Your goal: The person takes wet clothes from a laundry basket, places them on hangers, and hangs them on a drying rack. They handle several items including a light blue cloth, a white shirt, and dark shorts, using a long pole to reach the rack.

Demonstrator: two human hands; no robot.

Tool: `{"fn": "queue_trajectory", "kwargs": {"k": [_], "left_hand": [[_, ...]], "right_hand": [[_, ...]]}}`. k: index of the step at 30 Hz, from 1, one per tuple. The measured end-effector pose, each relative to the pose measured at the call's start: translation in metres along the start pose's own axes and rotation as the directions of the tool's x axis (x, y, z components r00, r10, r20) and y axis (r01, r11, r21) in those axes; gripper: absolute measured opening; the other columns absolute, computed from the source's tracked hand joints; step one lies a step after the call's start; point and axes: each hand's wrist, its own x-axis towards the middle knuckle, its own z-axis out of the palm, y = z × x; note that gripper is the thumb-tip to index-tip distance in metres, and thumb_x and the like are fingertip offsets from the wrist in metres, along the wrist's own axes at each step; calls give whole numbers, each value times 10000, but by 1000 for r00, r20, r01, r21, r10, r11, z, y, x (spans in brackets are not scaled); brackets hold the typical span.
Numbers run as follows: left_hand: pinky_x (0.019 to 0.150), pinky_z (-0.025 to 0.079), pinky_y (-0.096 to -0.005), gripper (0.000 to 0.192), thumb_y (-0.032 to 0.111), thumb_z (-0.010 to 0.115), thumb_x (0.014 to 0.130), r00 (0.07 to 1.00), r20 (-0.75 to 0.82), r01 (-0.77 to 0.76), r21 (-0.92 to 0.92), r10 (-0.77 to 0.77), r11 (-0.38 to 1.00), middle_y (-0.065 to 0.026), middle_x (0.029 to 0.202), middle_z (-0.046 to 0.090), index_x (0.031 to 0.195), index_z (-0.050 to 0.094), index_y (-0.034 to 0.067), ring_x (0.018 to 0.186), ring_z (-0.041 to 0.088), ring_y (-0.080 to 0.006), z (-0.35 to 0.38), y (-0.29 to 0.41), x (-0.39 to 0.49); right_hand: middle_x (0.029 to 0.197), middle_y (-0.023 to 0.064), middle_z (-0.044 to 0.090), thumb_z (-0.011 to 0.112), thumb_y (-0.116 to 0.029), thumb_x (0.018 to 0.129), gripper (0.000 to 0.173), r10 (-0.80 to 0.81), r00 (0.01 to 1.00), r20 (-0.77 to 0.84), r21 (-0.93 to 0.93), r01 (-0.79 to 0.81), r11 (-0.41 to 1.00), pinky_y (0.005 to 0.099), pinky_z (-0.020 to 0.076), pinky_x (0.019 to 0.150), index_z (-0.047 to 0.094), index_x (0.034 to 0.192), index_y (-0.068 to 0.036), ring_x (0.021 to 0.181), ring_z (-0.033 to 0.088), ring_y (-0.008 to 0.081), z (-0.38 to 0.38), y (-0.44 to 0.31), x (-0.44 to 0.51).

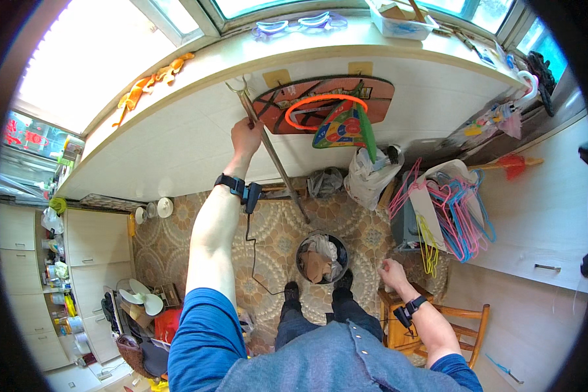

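Observation:
A long metal clothes-hanging pole with a forked hook at its top slants down the wall. My left hand grips it near the upper end, below the fork. The pole's lower end reaches the tiled floor beyond the waste bin. My right hand is lowered beside the wooden chair, its fingers loosely bent and nothing visible in them. Just right of the pole, a toy basketball backboard with an orange hoop hangs on the wall. A green dartboard-patterned cloth hangs at the hoop.
Colourful clothes hangers bunch at the right, beside a white plastic bag. Swimming goggles and a plastic box sit on the windowsill. A white-bladed fan stands among clutter at the left. The bin is at my feet.

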Motion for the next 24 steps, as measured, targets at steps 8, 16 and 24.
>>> {"fn": "queue_trajectory", "kwargs": {"k": [8,16,24], "left_hand": [[729,499,-431,405,399,635,803,992,-42,-108,183,118,977,-193,833,676,937,676,20,827,645,-375,-6,-2,27],[833,492,-377,732,581,690,713,992,38,-126,187,121,974,-172,1047,670,1155,623,1,991,638,-302,-14,-25,30],[886,476,-367,876,608,717,676,994,1,-105,190,107,976,-196,1092,644,1230,551,-50,1024,620,-302,-14,-33,23]], "right_hand": [[819,216,618,662,-211,749,325,-81,996,29,-2,81,997,435,493,697,607,996,-7,797,616,369,26,-1,15],[795,184,629,680,-235,757,427,-122,989,82,29,120,992,429,487,679,597,1080,33,783,620,356,56,-11,35],[766,176,624,691,-225,762,411,-106,985,139,48,100,994,416,484,662,591,1060,39,763,622,343,80,-26,39]]}}
